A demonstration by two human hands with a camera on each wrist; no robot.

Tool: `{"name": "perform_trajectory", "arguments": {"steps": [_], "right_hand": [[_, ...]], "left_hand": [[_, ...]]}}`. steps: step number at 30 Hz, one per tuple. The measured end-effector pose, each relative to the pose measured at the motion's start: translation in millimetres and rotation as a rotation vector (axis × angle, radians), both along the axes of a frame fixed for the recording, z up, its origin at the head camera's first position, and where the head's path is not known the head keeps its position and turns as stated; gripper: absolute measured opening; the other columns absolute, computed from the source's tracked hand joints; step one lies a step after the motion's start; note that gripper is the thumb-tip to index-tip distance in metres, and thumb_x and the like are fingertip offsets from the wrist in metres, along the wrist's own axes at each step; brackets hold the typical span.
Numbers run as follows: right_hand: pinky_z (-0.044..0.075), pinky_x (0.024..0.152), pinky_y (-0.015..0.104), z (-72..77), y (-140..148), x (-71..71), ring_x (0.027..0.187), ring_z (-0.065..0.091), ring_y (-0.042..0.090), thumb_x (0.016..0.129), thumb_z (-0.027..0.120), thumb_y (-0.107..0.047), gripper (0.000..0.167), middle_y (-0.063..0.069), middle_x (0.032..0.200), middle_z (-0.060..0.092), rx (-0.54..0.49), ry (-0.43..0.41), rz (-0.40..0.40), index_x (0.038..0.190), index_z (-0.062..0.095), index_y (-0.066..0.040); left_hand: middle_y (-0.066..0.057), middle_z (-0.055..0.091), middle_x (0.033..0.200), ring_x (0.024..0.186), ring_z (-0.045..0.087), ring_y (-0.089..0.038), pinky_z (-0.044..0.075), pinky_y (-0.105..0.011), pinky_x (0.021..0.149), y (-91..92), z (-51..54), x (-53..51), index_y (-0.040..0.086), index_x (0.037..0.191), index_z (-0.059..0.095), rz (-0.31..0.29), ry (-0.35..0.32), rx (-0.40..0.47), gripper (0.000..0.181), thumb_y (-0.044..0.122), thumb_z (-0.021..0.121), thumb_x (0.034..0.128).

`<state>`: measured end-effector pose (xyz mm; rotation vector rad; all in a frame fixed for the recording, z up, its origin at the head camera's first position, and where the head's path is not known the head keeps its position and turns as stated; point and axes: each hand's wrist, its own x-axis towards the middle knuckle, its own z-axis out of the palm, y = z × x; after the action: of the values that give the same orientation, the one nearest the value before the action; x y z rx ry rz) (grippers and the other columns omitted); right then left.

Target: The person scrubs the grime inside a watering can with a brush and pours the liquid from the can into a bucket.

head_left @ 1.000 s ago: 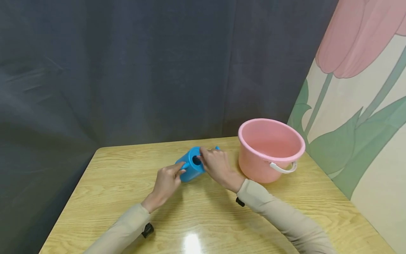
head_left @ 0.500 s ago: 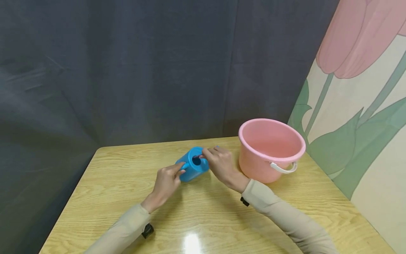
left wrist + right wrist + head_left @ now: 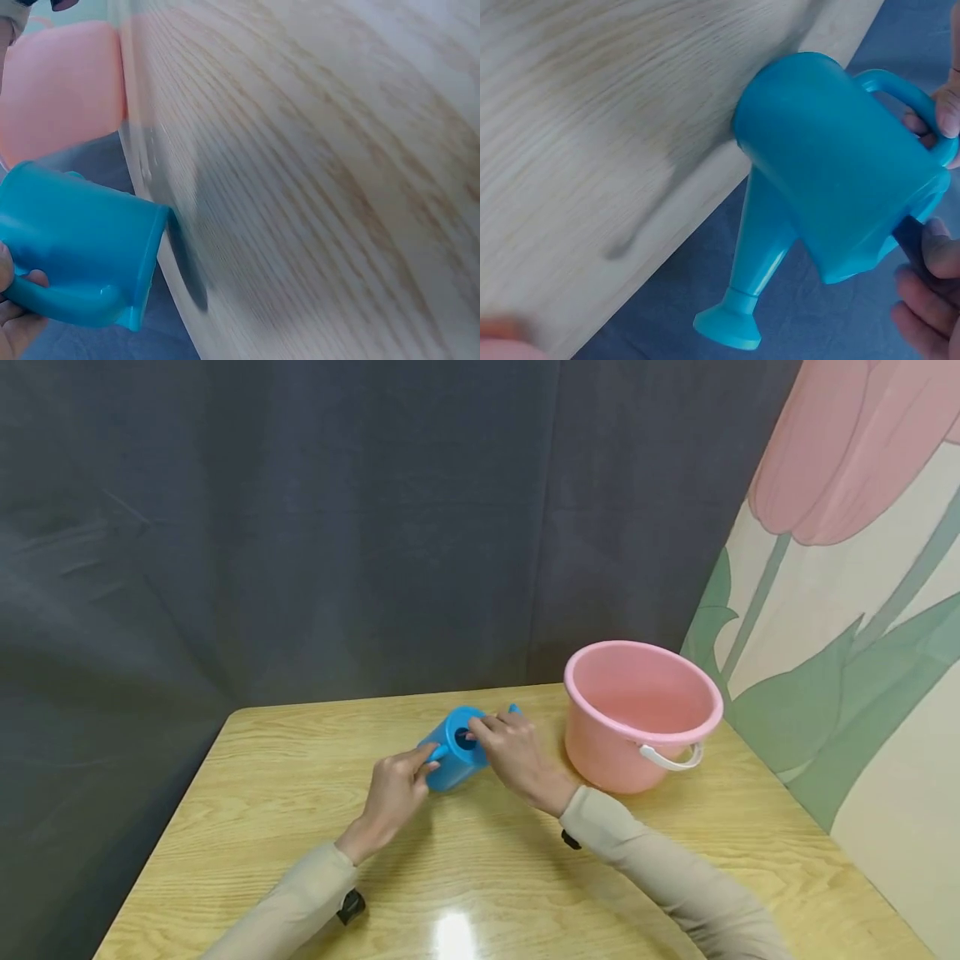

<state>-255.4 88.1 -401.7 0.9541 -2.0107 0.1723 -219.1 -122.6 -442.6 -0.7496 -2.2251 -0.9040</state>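
A blue watering can [image 3: 448,770] leans slightly over the table, its round top opening facing up. My left hand [image 3: 392,793] grips the can's handle [image 3: 900,88], fingers curled through it. At the opening, my right hand [image 3: 517,760] pinches a dark, slim stick-like tool [image 3: 912,241]. The lower end of that tool is hidden inside the can, so its kind cannot be told. In the right wrist view the spout [image 3: 761,240] ends in a flared rose [image 3: 729,326]. Whether the base edge touches the table is unclear.
A pink bucket [image 3: 596,752] with a white handle [image 3: 675,762] stands right of my right hand on the wooden table [image 3: 300,768]. A dark curtain [image 3: 375,527] hangs behind the table, and a tulip-painted wall [image 3: 862,652] borders its right side.
My right hand shifted a little right, drawing the dark tool partly out of the opening, then came back left and lower into it. The left hand and can stay nearly still.
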Motion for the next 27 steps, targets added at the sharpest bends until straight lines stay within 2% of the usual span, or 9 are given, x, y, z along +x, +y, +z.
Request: {"name": "perform_trajectory", "arguments": {"steps": [3, 5, 8, 11, 14, 17, 20, 22, 27], "right_hand": [[0.05, 0.049, 0.03, -2.9, -1.4, -0.3, 0.062, 0.06, 0.021, 0.083, 0.079, -0.02, 0.024, 0.008, 0.086, 0.069, -0.041, -0.018, 0.008, 0.083, 0.058, -0.007], [0.05, 0.049, 0.031, -2.1, -1.7, -0.3, 0.066, 0.058, 0.022, 0.084, 0.078, -0.023, 0.025, 0.008, 0.087, 0.064, -0.059, -0.014, -0.004, 0.082, 0.059, -0.008], [0.047, 0.047, 0.028, 0.4, -0.9, -0.1, 0.063, 0.053, 0.021, 0.084, 0.078, -0.026, 0.024, 0.006, 0.078, 0.055, -0.069, -0.007, -0.025, 0.083, 0.062, -0.009], [0.042, 0.043, 0.026, 0.4, 0.8, 0.2, 0.055, 0.054, 0.017, 0.082, 0.08, -0.026, 0.022, 0.001, 0.066, 0.055, -0.081, -0.01, -0.018, 0.086, 0.064, -0.01], [0.038, 0.039, 0.024, -1.9, 1.2, 1.6, 0.048, 0.056, 0.014, 0.081, 0.08, -0.023, 0.022, -0.002, 0.058, 0.057, -0.114, -0.047, 0.015, 0.088, 0.064, -0.01], [0.036, 0.036, 0.024, -4.4, -0.7, 3.5, 0.047, 0.058, 0.013, 0.082, 0.081, -0.023, 0.022, -0.002, 0.058, 0.061, -0.165, -0.102, 0.023, 0.087, 0.063, -0.011], [0.036, 0.037, 0.023, -3.4, -4.7, 5.6, 0.048, 0.059, 0.011, 0.08, 0.083, -0.023, 0.022, -0.002, 0.063, 0.066, -0.244, -0.193, 0.015, 0.084, 0.064, -0.011], [0.039, 0.039, 0.023, -0.8, -7.2, 6.4, 0.051, 0.061, 0.009, 0.079, 0.084, -0.021, 0.021, -0.002, 0.068, 0.069, -0.305, -0.284, 0.012, 0.082, 0.066, -0.012], [0.051, 0.051, 0.026, 13.5, -9.0, 8.5, 0.06, 0.064, 0.008, 0.082, 0.083, -0.017, 0.018, -0.002, 0.07, 0.07, -0.481, -0.656, 0.033, 0.079, 0.066, -0.012]], "left_hand": [[-0.02, 0.073, 0.096, 0.083, 0.073, -0.029, 0.06, -0.039, 0.069, 0.0, -1.2, 1.0, -0.007, 0.11, 0.071, 0.005, -0.005, 0.004, 0.026, -0.006, 0.074, 0.0844], [-0.02, 0.073, 0.097, 0.083, 0.072, -0.029, 0.06, -0.039, 0.069, -0.4, -1.4, 1.8, -0.008, 0.11, 0.071, 0.006, -0.008, 0.009, 0.026, -0.006, 0.074, 0.0844], [-0.021, 0.073, 0.098, 0.084, 0.072, -0.03, 0.06, -0.039, 0.07, -0.4, -1.6, 2.1, -0.008, 0.11, 0.071, 0.008, 0.003, 0.007, 0.026, -0.007, 0.074, 0.0842], [-0.02, 0.073, 0.095, 0.083, 0.072, -0.03, 0.06, -0.039, 0.07, 0.0, -1.8, 2.2, -0.008, 0.109, 0.072, 0.005, 0.017, 0.001, 0.025, -0.008, 0.074, 0.0839], [-0.019, 0.073, 0.093, 0.082, 0.073, -0.029, 0.06, -0.039, 0.069, 0.2, -2.3, 2.4, -0.007, 0.108, 0.072, 0.003, 0.028, -0.003, 0.024, -0.007, 0.074, 0.0833], [-0.02, 0.073, 0.094, 0.082, 0.073, -0.03, 0.06, -0.039, 0.069, -0.1, -3.1, 2.7, -0.008, 0.107, 0.072, 0.007, 0.035, 0.003, 0.025, -0.007, 0.075, 0.0826], [-0.021, 0.073, 0.096, 0.084, 0.072, -0.031, 0.06, -0.04, 0.07, -1.1, -4.1, 3.0, -0.009, 0.109, 0.072, 0.012, 0.029, 0.013, 0.026, -0.006, 0.075, 0.0831], [-0.021, 0.072, 0.098, 0.086, 0.072, -0.032, 0.06, -0.041, 0.071, -1.9, -4.8, 3.1, -0.01, 0.11, 0.071, 0.014, 0.02, 0.023, 0.026, -0.006, 0.074, 0.0836], [-0.022, 0.072, 0.099, 0.088, 0.071, -0.033, 0.06, -0.042, 0.071, -2.7, -5.3, 3.3, -0.01, 0.111, 0.07, 0.015, 0.007, 0.03, 0.028, -0.006, 0.074, 0.0839]]}}
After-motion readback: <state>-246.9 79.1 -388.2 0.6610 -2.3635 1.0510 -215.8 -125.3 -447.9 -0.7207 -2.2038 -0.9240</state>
